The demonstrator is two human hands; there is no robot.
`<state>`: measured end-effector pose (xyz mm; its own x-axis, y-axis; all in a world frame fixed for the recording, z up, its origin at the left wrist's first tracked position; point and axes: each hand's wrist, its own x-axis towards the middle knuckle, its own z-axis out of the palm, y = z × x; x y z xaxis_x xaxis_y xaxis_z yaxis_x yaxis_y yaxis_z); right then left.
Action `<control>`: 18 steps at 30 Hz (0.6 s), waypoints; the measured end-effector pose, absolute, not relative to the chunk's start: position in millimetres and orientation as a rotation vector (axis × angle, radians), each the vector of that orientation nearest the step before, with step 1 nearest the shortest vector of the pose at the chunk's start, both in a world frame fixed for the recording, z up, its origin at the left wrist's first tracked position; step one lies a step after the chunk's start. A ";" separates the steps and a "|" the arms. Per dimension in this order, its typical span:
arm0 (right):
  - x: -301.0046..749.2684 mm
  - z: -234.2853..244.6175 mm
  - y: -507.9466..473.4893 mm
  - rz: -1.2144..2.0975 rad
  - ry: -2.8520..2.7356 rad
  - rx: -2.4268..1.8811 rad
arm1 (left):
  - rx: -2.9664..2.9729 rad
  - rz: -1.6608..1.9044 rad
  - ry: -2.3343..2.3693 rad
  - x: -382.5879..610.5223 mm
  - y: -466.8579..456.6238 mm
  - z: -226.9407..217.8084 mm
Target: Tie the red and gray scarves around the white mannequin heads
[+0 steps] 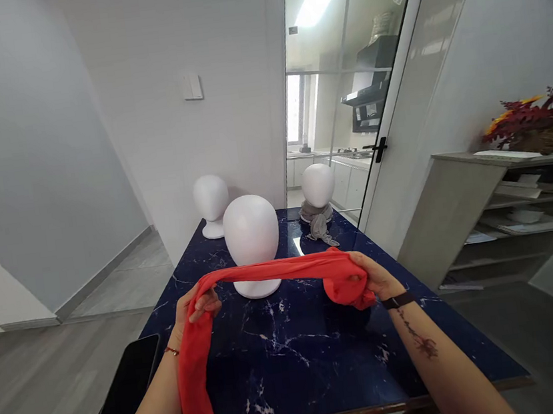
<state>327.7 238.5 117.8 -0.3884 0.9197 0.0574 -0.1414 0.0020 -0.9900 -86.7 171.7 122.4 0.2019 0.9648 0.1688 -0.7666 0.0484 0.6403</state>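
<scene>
A long red scarf [274,270] is stretched level between my two hands, in front of the nearest white mannequin head [251,227]. My left hand [202,303] is closed on the scarf, and one end hangs over my forearm down past the table's front edge. Closed on the bunched other part is my right hand [371,274], with folds of red cloth drooping below it. The scarf crosses the view of the head's neck; whether it touches the head I cannot tell.
Farther back stand a second white head [212,201] at left and a third [318,185] at right with a grey scarf [319,223] around its neck. A black phone-like slab [126,392] lies at the left of the dark blue marbled table [296,366]. Shelves [504,219] stand at right.
</scene>
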 end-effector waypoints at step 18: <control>360.0 333.9 251.7 0.718 -1.622 -1.119 | 0.865 1.487 0.335 -73.4 165.8 308.9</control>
